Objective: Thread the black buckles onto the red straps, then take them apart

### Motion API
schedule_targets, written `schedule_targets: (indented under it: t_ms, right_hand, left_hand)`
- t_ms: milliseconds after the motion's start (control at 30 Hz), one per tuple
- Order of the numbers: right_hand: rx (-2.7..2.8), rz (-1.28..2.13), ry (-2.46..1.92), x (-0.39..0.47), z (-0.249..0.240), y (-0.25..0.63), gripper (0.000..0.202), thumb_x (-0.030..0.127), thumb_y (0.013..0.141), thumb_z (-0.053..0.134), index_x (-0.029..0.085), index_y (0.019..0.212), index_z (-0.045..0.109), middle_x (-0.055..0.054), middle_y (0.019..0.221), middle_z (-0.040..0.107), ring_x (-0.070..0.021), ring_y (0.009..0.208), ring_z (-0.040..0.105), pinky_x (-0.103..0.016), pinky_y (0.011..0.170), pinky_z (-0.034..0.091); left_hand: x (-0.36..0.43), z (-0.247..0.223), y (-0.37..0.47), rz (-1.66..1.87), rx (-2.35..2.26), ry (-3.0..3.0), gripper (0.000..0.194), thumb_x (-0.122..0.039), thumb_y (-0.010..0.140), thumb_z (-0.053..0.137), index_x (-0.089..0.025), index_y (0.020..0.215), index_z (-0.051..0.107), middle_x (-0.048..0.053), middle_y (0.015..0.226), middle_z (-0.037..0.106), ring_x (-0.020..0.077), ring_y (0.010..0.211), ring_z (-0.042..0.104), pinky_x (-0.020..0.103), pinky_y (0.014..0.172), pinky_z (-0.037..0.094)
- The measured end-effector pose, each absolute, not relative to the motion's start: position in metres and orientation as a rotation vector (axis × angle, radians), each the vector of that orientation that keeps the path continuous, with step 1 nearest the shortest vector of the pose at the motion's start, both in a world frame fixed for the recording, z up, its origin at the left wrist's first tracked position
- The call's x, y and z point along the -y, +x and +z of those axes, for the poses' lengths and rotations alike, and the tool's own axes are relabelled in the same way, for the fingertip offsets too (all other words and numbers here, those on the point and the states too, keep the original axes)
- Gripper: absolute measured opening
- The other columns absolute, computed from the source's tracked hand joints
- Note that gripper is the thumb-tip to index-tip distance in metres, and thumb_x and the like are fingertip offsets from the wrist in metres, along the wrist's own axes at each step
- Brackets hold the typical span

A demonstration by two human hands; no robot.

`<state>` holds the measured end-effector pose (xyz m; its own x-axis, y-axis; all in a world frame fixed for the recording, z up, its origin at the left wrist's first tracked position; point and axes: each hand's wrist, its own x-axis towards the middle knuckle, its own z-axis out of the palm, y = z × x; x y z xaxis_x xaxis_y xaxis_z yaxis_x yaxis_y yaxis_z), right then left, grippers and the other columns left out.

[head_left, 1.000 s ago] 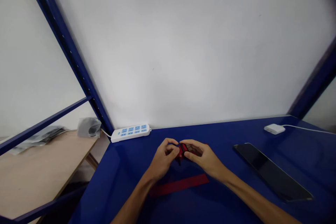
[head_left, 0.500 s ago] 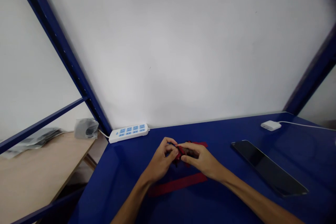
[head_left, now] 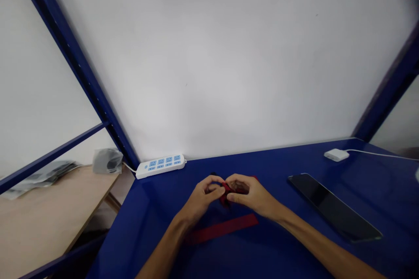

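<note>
Between my two hands is a small red and black item (head_left: 224, 201), mostly covered by fingers, so I cannot make out its kind. My left hand (head_left: 203, 196) pinches it with thumb and forefinger from the left. From the right, my right hand (head_left: 252, 196) grips it the same way, fingers curled. Both hands are close together above the blue table (head_left: 150, 222). Below them a flat red strip (head_left: 225, 227) lies on the tabletop, its left end partly behind my left wrist. A bit of red shows behind my right hand.
A white power strip (head_left: 160, 166) lies at the back left by the wall. A dark tablet-like slab (head_left: 334, 207) is on the right, with a white adapter (head_left: 336, 154) and cable behind it. Left stands a wooden table (head_left: 49, 218) with plastic bags; blue frame posts (head_left: 81, 65) rise beside.
The red and black item has turned between my fingers and more of it is covered. My hands have shifted only slightly. The strip on the table stays put.
</note>
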<state>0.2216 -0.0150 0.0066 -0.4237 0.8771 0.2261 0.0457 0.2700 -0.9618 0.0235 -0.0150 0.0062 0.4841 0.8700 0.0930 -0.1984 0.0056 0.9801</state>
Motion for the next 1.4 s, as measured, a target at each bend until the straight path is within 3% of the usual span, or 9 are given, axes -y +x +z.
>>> schedule_targets:
  t_ms: [233, 433, 633, 733, 833, 1033, 1233, 1400]
  right_hand:
    - [1.795, 1.187, -0.849, 0.019, 0.011, 0.223, 0.032, 0.047, 0.082, 0.074, 0.019, 0.093, 0.063, 0.002, 0.076, 0.056, -0.0145, 0.070, 0.052, -0.027, 0.065, 0.043]
    - [1.850, 1.186, -0.820, 0.021, 0.015, 0.223, 0.032, 0.049, 0.085, 0.071, 0.020, 0.097, 0.064, 0.001, 0.079, 0.056, -0.0153, 0.073, 0.053, -0.027, 0.069, 0.045]
    - [1.938, 1.025, -0.841, 0.023, 0.017, 0.223, 0.032, 0.049, 0.080, 0.075, 0.019, 0.089, 0.066, 0.001, 0.079, 0.058, -0.0160, 0.074, 0.053, -0.027, 0.070, 0.046]
    - [1.942, 0.893, -0.885, 0.023, 0.017, 0.224, 0.033, 0.048, 0.080, 0.076, 0.020, 0.092, 0.067, 0.000, 0.081, 0.059, -0.0161, 0.074, 0.054, -0.027, 0.069, 0.045]
    - [1.988, 0.737, -0.917, 0.023, 0.017, 0.225, 0.033, 0.048, 0.079, 0.077, 0.020, 0.093, 0.068, 0.000, 0.081, 0.061, -0.0162, 0.073, 0.054, -0.028, 0.067, 0.044]
    - [2.021, 0.631, -0.881, 0.023, 0.014, 0.225, 0.033, 0.050, 0.080, 0.076, 0.021, 0.094, 0.068, -0.002, 0.086, 0.065, -0.0182, 0.078, 0.060, -0.029, 0.074, 0.047]
    - [2.026, 0.555, -0.910, 0.022, 0.014, 0.225, 0.029, 0.046, 0.082, 0.076, 0.023, 0.099, 0.067, -0.004, 0.091, 0.067, -0.0208, 0.085, 0.062, -0.033, 0.079, 0.049]
    - [2.079, 0.436, -0.850, 0.020, 0.012, 0.224, 0.029, 0.043, 0.084, 0.076, 0.021, 0.102, 0.067, -0.007, 0.094, 0.068, -0.0236, 0.091, 0.060, -0.037, 0.082, 0.049]
  left_hand:
    - [0.018, 0.015, 0.022, 1.046, -0.719, 1.443, 0.028, -0.043, 0.083, 0.073, -0.017, 0.087, 0.063, 0.003, 0.090, 0.059, 0.0153, 0.086, 0.054, 0.025, 0.080, 0.042]
    - [0.023, 0.017, 0.028, 1.081, -0.652, 1.391, 0.030, -0.045, 0.085, 0.070, -0.017, 0.087, 0.061, 0.007, 0.105, 0.059, 0.0194, 0.097, 0.056, 0.029, 0.088, 0.044]
    - [0.015, 0.017, 0.016, 1.248, -0.773, 1.345, 0.029, -0.047, 0.088, 0.066, -0.019, 0.085, 0.058, 0.005, 0.099, 0.065, 0.0145, 0.083, 0.056, 0.025, 0.077, 0.043]
    - [0.013, 0.018, 0.012, 1.185, -0.826, 1.413, 0.028, -0.046, 0.090, 0.065, -0.020, 0.092, 0.054, -0.001, 0.075, 0.062, 0.0114, 0.068, 0.053, 0.023, 0.065, 0.039]
    - [0.015, 0.017, 0.016, 1.129, -0.820, 1.434, 0.032, -0.042, 0.087, 0.069, -0.022, 0.102, 0.049, -0.006, 0.066, 0.059, 0.0105, 0.062, 0.052, 0.022, 0.064, 0.038]
    - [0.017, 0.014, 0.023, 1.074, -0.856, 1.461, 0.030, -0.041, 0.082, 0.073, -0.019, 0.086, 0.054, -0.004, 0.066, 0.059, 0.0109, 0.059, 0.053, 0.022, 0.059, 0.041]
    - [0.023, 0.021, 0.024, 1.054, -0.942, 1.575, 0.022, -0.038, 0.086, 0.066, -0.016, 0.086, 0.068, 0.003, 0.080, 0.066, 0.0164, 0.075, 0.061, 0.027, 0.072, 0.047]
    - [0.023, 0.016, 0.026, 1.075, -0.895, 1.571, 0.021, -0.039, 0.089, 0.064, -0.019, 0.095, 0.059, -0.001, 0.079, 0.061, 0.0134, 0.068, 0.058, 0.025, 0.065, 0.047]
